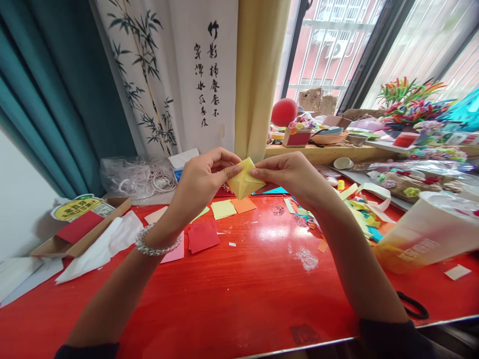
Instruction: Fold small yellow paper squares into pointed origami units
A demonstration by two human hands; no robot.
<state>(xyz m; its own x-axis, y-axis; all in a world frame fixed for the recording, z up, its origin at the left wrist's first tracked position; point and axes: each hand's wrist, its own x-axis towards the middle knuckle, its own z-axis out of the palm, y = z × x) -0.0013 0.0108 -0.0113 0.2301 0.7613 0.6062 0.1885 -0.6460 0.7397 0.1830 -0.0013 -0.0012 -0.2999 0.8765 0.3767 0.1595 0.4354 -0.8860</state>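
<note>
A small piece of folded yellow paper (245,182), diamond-shaped with creases meeting near its middle, is held up above the red table (239,289). Its left corner is pinched between the thumb and fingers of my left hand (207,172). My right hand (286,174) grips the opposite side the same way, thumb on the near face. Below and behind lie square sheets of paper: a red stack (203,236), yellow sheets (223,209) and an orange sheet (243,205). The paper's far side and some fingertips are hidden.
Coloured paper scraps (368,217) and a translucent plastic cup (430,232) are at the right, with a black hair tie (412,305) nearby. A cardboard tray (119,205) and white tissue (93,249) lie left. Craft items crowd the windowsill (310,154).
</note>
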